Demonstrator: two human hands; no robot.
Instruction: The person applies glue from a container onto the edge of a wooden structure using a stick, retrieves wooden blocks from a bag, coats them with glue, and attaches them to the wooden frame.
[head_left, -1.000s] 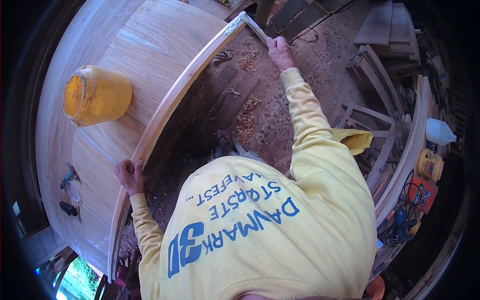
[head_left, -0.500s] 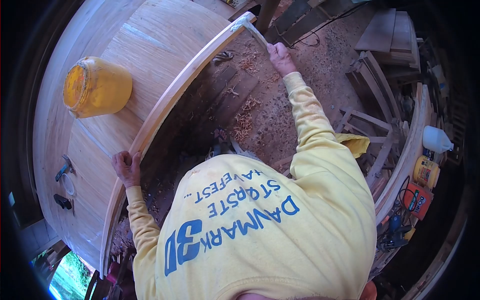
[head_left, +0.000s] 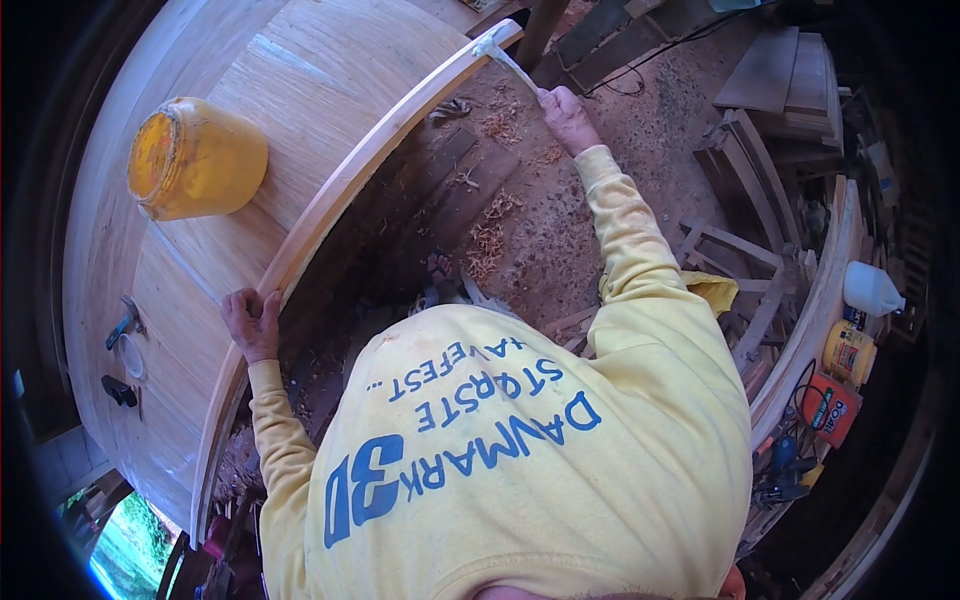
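Observation:
My right hand (head_left: 570, 122) is closed round the handle of a brush (head_left: 515, 68). The brush's pale, paste-coated head touches the far end of a curved wooden rim (head_left: 345, 180). A whitish smear shows on the rim there. Nearer to me, my left hand (head_left: 252, 322) grips the same rim, its fingers over the top and its thumb at the inner side. Beside the rim, a broad curved plank surface (head_left: 300, 110) carries a yellow plastic bucket (head_left: 215, 160), which stands left of the rim between my two hands.
A clamp (head_left: 123, 325), a pale round lid (head_left: 131, 356) and a small black object (head_left: 119, 390) lie at the left. Wood shavings (head_left: 488, 245) litter the floor. Wooden frames (head_left: 735, 250), a white jug (head_left: 872, 289) and a yellow tub (head_left: 848, 352) stand at the right.
The brush head has shifted slightly along the far end of the rim. My left hand stays on the rim, and the bucket keeps its place.

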